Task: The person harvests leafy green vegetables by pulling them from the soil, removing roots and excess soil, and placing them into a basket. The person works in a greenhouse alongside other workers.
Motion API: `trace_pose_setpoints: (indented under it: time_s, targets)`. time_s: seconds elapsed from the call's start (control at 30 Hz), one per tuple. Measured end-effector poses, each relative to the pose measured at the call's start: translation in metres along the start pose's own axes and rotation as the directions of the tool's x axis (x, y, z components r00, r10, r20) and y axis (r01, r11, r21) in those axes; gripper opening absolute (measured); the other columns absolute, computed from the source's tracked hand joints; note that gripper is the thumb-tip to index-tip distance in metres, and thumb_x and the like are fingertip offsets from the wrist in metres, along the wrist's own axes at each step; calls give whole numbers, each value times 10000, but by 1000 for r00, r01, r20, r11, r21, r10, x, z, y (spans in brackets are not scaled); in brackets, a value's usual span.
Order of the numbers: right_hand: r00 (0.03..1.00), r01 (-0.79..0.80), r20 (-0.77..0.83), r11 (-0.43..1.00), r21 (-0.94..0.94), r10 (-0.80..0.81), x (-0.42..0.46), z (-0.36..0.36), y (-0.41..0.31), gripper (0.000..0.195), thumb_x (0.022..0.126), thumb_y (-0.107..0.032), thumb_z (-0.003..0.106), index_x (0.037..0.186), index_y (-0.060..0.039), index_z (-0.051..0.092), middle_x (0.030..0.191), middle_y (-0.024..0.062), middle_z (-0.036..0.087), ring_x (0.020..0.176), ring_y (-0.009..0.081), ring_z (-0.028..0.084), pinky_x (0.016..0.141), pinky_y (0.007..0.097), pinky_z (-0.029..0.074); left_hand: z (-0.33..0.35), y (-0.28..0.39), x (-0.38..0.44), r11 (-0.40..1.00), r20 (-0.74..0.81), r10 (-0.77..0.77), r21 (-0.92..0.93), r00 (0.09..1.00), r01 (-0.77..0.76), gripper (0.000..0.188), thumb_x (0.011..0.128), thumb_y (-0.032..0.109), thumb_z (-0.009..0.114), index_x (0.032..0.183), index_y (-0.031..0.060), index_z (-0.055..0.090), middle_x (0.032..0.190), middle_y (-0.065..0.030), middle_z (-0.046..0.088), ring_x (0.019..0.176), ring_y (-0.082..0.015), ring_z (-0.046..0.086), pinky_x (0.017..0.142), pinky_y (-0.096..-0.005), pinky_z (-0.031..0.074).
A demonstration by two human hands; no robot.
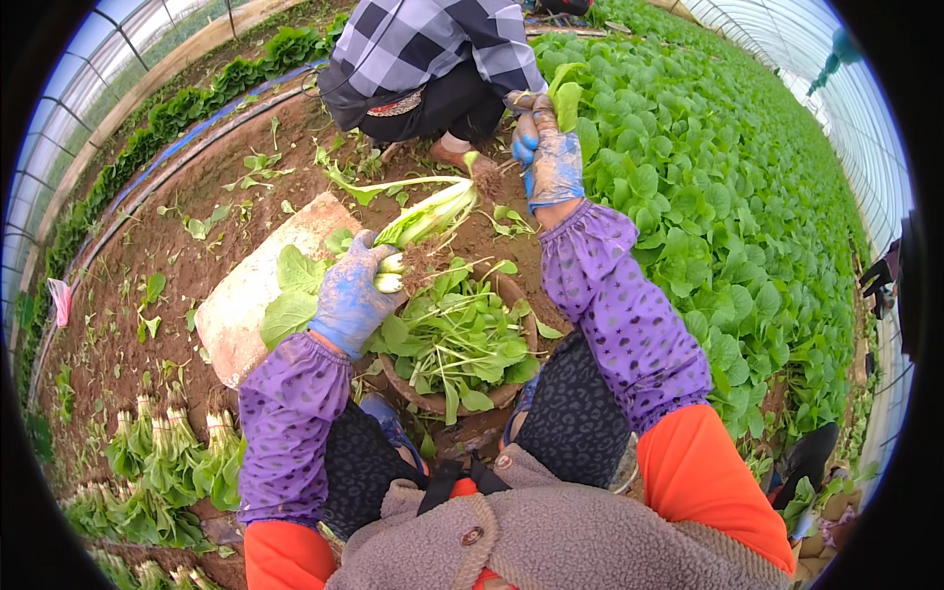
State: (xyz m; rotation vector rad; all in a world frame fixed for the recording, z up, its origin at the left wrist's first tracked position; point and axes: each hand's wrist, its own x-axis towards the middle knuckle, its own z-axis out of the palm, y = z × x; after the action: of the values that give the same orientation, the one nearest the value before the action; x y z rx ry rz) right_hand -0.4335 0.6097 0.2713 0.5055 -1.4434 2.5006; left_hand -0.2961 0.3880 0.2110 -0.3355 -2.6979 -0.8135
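Note:
My left hand (354, 291), in a soiled blue glove, grips a bunch of leafy green plants (435, 210) with pale stalks. Their muddy roots point to the right, and broad leaves hang out on the left of the hand. My right hand (549, 158), also in a dirty blue glove, is raised to the right of the bunch. Its fingers are closed on a green leaf (566, 105) that sticks up past them. Below my hands, between my feet, a round brown basin (532, 332) holds loose green leaves (457, 343).
A whitish, soil-stained slab or sack (258, 295) lies on the ground at left. Tied bundles of greens (173, 442) stand at lower left. A person in a checked top (428, 51) crouches ahead. Dense leafy crop (708, 192) grows along the right under a plastic tunnel.

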Motion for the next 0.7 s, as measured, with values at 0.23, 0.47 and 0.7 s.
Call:
trace_pose_setpoints:
  time_s: [0.23,0.47,0.7]
  targets:
    - [414,335,335,200,-921,847,-23,-68,16,862,714,-559,607,1327,-39,296,1214,219,467,1157,304,447,961,371,370,0,-32,-3,998,-202,-4,67,979,17,539,569,216,787,1016,24,557,1167,-191,496,1003,-311,540,825,-335,464]
    - [902,204,398,647,-735,168,-23,-11,7,670,700,-254,726,1255,-83,394,1217,119,455,1160,227,433,936,344,388,-5,-22,-5,999,-94,-25,20,995,27,513,573,154,777,1034,55,574,1124,-182,522,1021,-317,527,846,-352,443]
    - [841,453,519,322,-831,154,-24,-1,20,407,725,-192,644,1109,-123,527,919,80,588,890,260,561,795,369,428,-5,-3,-5,997,52,-4,79,999,-1,523,542,154,765,1025,88,574,1205,-176,472,1004,-328,537,827,-355,462]
